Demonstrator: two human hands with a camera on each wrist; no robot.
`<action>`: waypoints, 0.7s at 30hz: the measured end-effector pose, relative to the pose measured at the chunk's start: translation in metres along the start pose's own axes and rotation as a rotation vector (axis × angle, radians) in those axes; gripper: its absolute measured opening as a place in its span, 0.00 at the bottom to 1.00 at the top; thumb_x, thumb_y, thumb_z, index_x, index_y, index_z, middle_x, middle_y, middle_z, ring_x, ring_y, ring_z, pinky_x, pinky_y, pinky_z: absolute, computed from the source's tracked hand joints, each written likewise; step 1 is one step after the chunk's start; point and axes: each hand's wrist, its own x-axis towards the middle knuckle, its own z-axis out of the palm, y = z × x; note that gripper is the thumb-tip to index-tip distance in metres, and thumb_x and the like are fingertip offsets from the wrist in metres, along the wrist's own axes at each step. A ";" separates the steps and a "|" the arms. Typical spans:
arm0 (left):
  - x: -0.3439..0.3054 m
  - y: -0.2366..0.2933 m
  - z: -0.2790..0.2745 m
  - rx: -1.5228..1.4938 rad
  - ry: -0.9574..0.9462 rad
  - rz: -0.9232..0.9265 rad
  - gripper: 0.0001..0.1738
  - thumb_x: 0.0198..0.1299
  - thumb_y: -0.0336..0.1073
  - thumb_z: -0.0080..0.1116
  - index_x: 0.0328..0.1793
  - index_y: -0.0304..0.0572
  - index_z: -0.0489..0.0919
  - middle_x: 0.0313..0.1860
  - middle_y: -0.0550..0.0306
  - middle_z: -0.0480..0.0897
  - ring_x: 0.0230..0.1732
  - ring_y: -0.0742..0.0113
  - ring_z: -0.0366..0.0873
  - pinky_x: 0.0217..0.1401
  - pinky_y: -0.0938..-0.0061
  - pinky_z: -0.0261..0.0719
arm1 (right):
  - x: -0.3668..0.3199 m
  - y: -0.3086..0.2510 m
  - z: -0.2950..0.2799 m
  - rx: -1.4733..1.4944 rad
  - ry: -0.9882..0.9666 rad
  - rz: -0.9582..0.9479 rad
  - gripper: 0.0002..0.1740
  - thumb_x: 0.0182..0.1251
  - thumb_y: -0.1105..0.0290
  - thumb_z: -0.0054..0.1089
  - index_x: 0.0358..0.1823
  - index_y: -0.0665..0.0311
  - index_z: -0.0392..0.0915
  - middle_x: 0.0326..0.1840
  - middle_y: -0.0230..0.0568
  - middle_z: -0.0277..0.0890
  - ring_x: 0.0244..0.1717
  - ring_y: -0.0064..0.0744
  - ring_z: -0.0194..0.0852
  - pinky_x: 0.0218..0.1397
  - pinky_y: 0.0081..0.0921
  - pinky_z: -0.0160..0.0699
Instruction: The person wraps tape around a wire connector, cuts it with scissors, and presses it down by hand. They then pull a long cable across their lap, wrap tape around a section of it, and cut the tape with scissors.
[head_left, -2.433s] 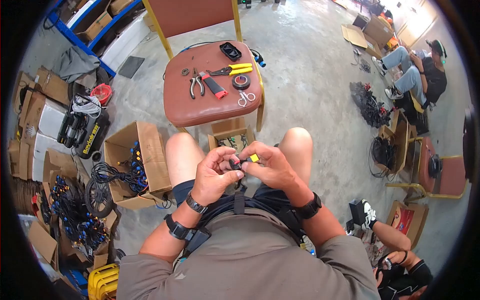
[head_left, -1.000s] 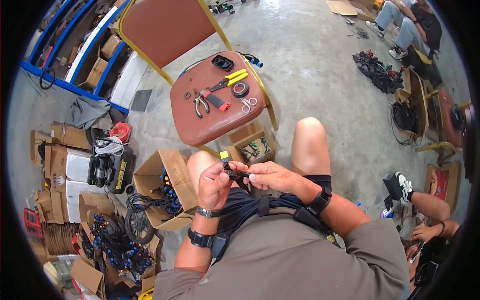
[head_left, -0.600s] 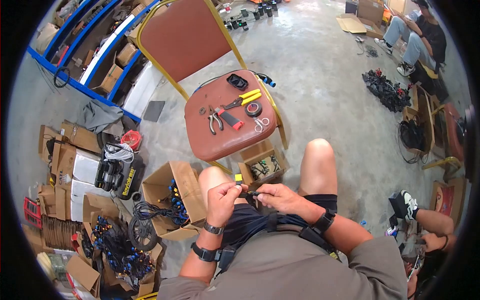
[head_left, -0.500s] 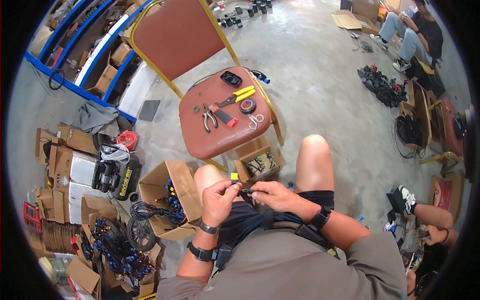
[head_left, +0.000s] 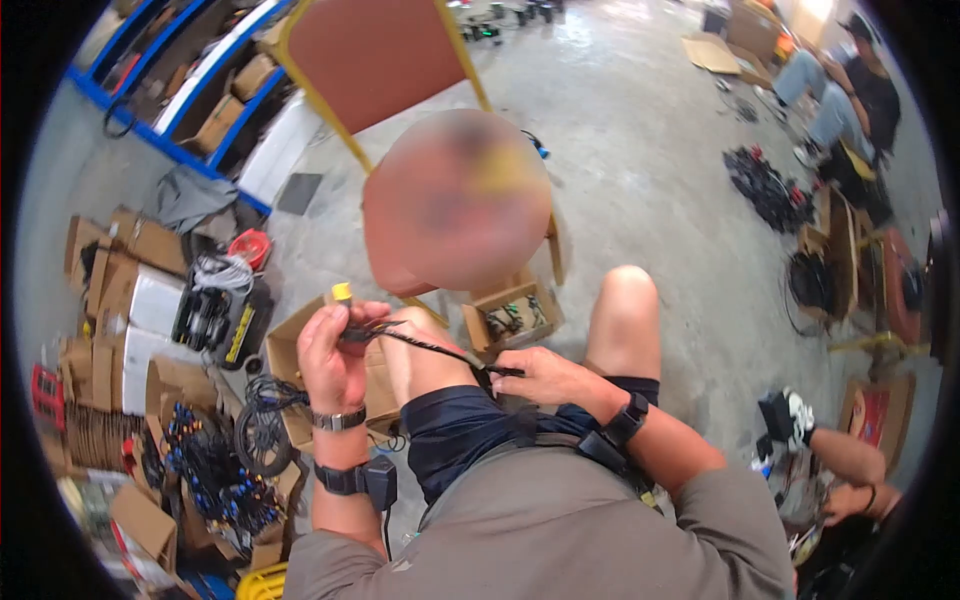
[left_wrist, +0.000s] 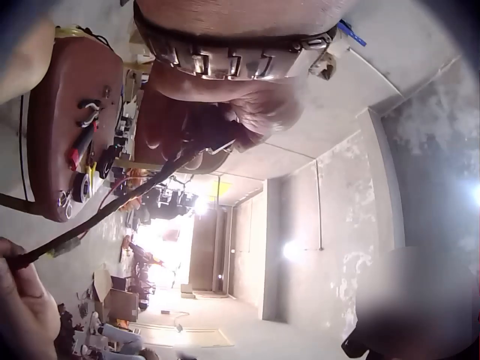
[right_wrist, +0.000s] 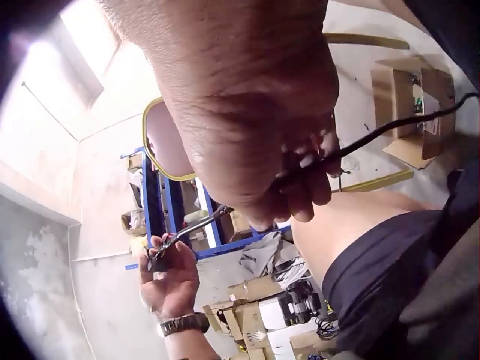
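My left hand (head_left: 334,355), raised over the left thigh, grips a dark connector piece with a yellow end (head_left: 342,291) sticking up above the fingers. From it a black cable (head_left: 430,346) runs taut across the lap to my right hand (head_left: 548,377), whose fingers pinch it. In the right wrist view the cable (right_wrist: 375,135) passes through the right hand's fingers (right_wrist: 300,196) and continues beyond them, while the left hand (right_wrist: 171,281) holds the far end. The left wrist view shows the cable (left_wrist: 97,217) stretched between both hands, with a thin red wire beside it.
A red-brown chair (head_left: 390,240) stands ahead, its seat blurred in the head view; pliers, tape and scissors lie on it in the left wrist view. A small carton (head_left: 478,328) sits below it. Cartons of cables and a compressor (head_left: 215,310) stand left. Two people sit right.
My left hand has moved left and up, away from the right hand, carrying the yellow-ended connector. A length of cable now shows between the hands, which were close together before.
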 end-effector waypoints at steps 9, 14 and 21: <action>0.005 -0.011 -0.026 -0.233 -0.108 0.051 0.20 0.64 0.34 0.61 0.59 0.33 0.73 0.48 0.45 0.84 0.52 0.50 0.82 0.58 0.57 0.80 | 0.031 -0.014 0.008 0.033 -0.117 0.100 0.13 0.75 0.63 0.53 0.40 0.67 0.78 0.29 0.32 0.77 0.34 0.22 0.72 0.41 0.26 0.74; 0.021 0.019 -0.044 -0.330 0.052 0.278 0.15 0.66 0.32 0.60 0.56 0.34 0.76 0.44 0.48 0.85 0.46 0.53 0.84 0.52 0.60 0.82 | 0.042 -0.002 0.006 -0.006 -0.250 0.106 0.08 0.72 0.69 0.58 0.41 0.67 0.79 0.30 0.26 0.74 0.34 0.17 0.71 0.39 0.21 0.72; 0.022 0.103 -0.132 -0.240 0.361 0.600 0.14 0.67 0.39 0.61 0.50 0.36 0.79 0.38 0.55 0.85 0.32 0.69 0.82 0.37 0.76 0.81 | 0.048 -0.009 -0.034 -0.430 -0.027 -0.149 0.14 0.67 0.62 0.62 0.35 0.68 0.77 0.27 0.50 0.74 0.29 0.39 0.73 0.37 0.36 0.74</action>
